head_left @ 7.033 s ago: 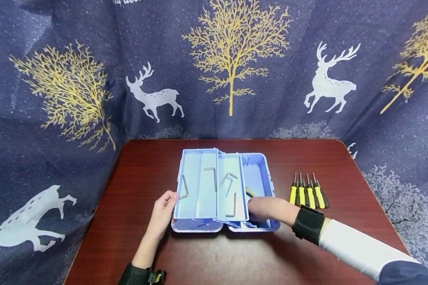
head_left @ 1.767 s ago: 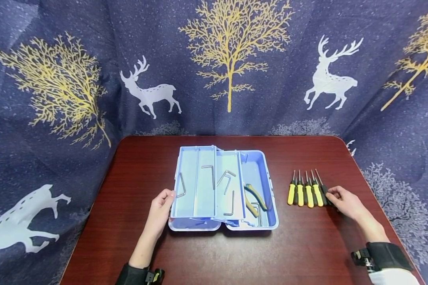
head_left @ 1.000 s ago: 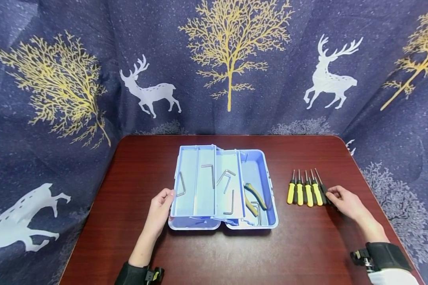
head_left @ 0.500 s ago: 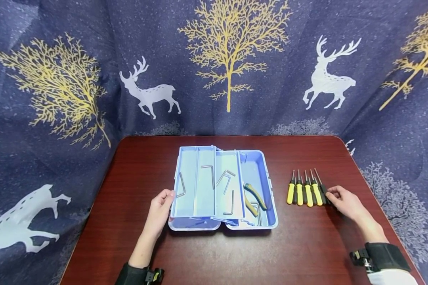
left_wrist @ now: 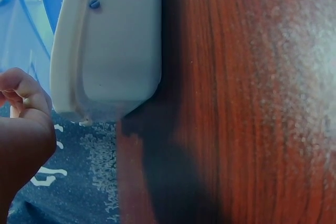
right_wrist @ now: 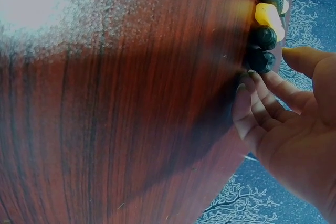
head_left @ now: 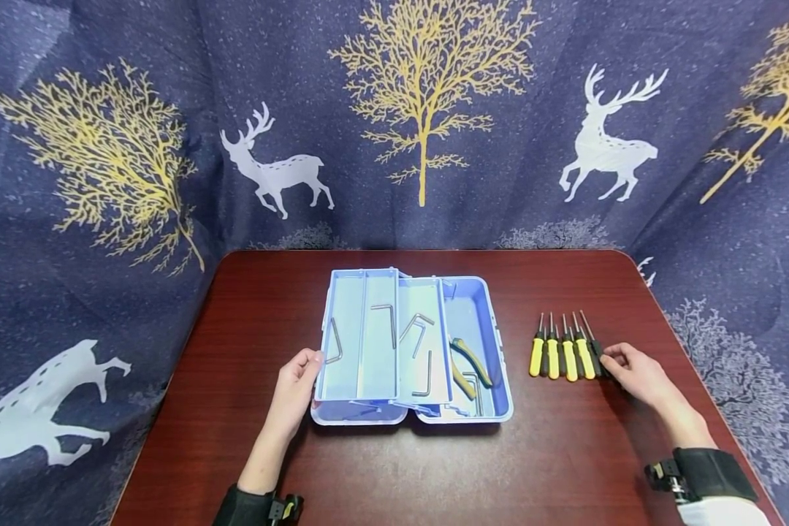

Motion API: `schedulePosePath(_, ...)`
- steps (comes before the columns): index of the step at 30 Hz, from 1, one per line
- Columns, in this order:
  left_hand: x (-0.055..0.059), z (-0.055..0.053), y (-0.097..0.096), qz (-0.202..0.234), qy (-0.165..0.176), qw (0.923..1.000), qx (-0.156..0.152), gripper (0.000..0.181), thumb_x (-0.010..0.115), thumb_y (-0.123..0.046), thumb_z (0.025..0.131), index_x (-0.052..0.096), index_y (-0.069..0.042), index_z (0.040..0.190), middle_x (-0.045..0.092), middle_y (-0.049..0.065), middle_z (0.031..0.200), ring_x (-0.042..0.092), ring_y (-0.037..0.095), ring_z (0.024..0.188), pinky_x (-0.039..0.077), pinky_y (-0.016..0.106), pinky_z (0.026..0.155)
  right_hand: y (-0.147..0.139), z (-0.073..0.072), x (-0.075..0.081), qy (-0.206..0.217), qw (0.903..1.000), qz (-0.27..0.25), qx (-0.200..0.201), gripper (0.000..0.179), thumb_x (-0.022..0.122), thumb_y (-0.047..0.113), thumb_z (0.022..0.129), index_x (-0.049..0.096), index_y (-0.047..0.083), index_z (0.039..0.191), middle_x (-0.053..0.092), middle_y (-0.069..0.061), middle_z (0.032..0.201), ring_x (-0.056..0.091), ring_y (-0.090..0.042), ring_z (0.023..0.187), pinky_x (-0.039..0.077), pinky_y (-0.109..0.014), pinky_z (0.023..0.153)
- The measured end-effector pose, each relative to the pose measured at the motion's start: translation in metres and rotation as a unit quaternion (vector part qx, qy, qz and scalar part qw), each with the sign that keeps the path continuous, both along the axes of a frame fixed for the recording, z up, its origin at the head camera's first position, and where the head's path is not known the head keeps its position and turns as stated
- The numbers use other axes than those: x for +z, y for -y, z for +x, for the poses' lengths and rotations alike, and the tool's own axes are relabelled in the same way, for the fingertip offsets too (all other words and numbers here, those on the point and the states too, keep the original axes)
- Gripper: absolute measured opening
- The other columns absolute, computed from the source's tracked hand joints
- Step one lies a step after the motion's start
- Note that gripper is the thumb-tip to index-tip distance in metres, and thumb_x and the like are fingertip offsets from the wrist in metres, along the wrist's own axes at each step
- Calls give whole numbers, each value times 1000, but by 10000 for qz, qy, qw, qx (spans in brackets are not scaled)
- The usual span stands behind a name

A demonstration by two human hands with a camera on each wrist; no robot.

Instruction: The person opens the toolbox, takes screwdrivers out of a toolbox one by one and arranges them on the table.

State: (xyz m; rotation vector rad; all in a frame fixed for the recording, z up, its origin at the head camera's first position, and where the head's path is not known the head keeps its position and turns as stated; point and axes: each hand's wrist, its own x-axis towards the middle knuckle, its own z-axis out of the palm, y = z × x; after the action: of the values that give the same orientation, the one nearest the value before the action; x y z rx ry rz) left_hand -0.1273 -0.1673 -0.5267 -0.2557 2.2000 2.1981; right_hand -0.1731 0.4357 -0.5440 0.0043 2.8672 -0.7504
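Note:
A pale blue toolbox (head_left: 468,299) stands unfolded mid-table, its trays raised toward the left. My left hand (head_left: 294,387) grips the left tray's outer edge with thumb and curled fingers; in the left wrist view the hand (left_wrist: 26,119) is partly cut off. Over on the right, several screwdrivers lie side by side, some with yellow handles (head_left: 536,358), some with black. My right hand (head_left: 641,376) touches the rightmost black-handled screwdriver (head_left: 596,352). In the right wrist view its fingertips rest against that black handle (right_wrist: 261,60), with the thumb standing apart.
Several L-shaped hex keys (head_left: 394,332) lie in the trays. Pliers with yellow-green handles (head_left: 475,363) and another hex key (head_left: 479,398) are in the deep right compartment. The brown table (head_left: 434,475) ends at a dark blue curtain (head_left: 473,234) behind.
Seven seconds ago my right hand was down in the toolbox's right compartment; it has since moved right to the screwdrivers. Over the last two seconds both hands stay still.

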Motion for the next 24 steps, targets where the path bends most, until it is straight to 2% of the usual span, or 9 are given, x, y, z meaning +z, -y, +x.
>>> schedulePosePath(10,1,-1,1,-8,-167,9998,-90,27,49,-10,110,53,12,95,54,1,59,43,9,41,36,19,39,1,-1,1,0,10000,-12,17,37,54,21,108,57,-12,122,69,-17,93,62,-21,78,50,-39,67)
schedulePosePath(15,1,-1,3,-71,-150,9998,-91,25,49,-9,109,54,12,95,53,1,57,43,11,41,37,21,39,0,-1,2,-213,9997,47,74,34,56,18,106,59,-13,119,69,-20,94,64,-27,83,51,-42,69)
schedulePosePath(19,0,0,3,-54,-116,9999,-86,25,49,-9,109,54,11,95,53,1,58,43,12,42,37,22,39,4,0,3,-881,9960,95,89,26,60,12,101,63,-12,112,68,-21,91,63,-28,80,50,-44,69)
schedulePosePath(22,1,0,3,-40,-134,9999,-84,25,48,-9,109,54,11,95,53,1,59,44,12,43,37,23,39,17,1,11,-1465,9892,62,38,20,62,8,98,66,-10,108,66,-21,90,62,-29,79,48,-42,67)
schedulePosePath(24,1,0,3,-6,-154,9999,-72,25,47,-9,109,53,11,95,52,1,59,43,11,43,37,22,39,30,2,20,-1746,9846,6,-18,18,63,6,97,67,-7,107,65,-21,92,60,-27,80,47,-35,67)
